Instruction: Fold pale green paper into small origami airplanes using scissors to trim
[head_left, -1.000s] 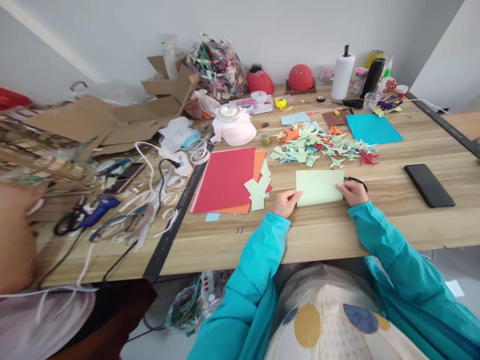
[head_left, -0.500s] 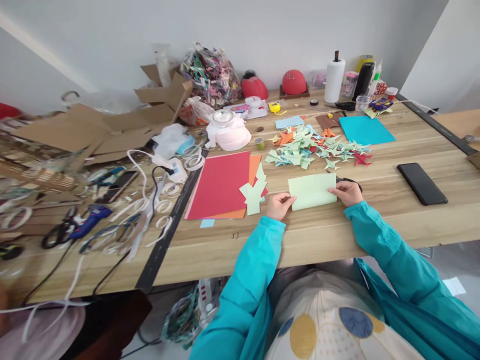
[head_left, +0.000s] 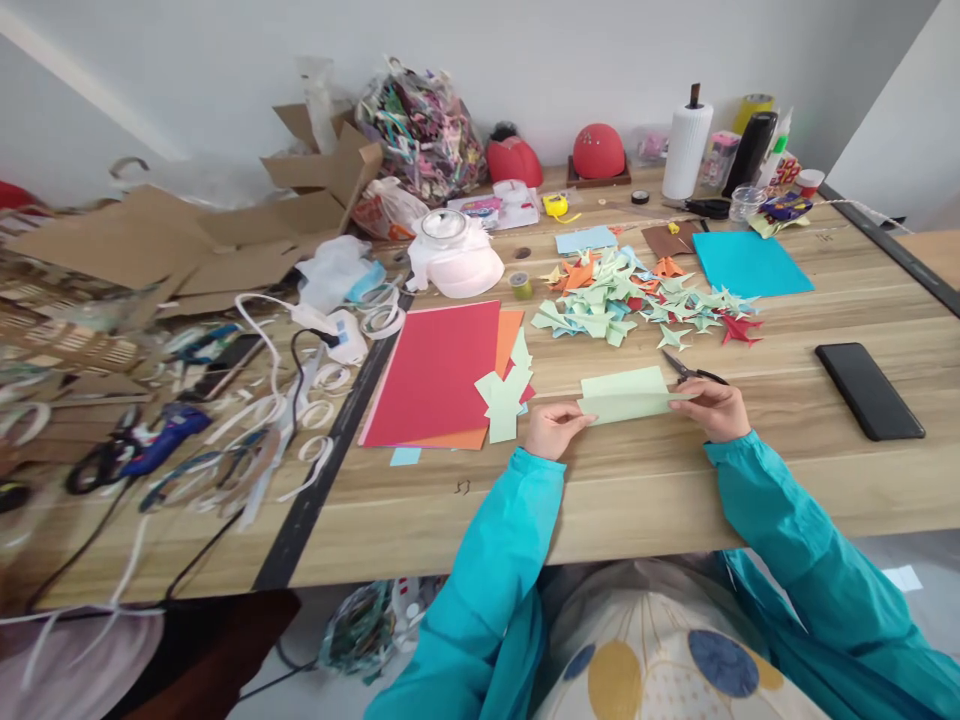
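A pale green sheet of paper (head_left: 624,393) lies on the wooden table (head_left: 645,480) in front of me, its near edge lifted and folded over. My left hand (head_left: 553,429) pinches the sheet's left corner. My right hand (head_left: 713,408) pinches its right corner. Black-handled scissors (head_left: 691,371) lie just beyond my right hand. A pile of folded paper shapes (head_left: 637,298), mostly green, sits further back.
Red and orange sheets (head_left: 439,372) with green offcuts (head_left: 504,395) lie to the left. A black phone (head_left: 868,389) rests at right, a teal sheet (head_left: 750,263) behind it. Cardboard (head_left: 187,240), tape rolls, cables and a blue glue gun (head_left: 161,435) clutter the left side.
Both hands have lifted the green sheet's near edge and folded it away from me, so it now looks narrower. The scissors beside my right hand have come into view.
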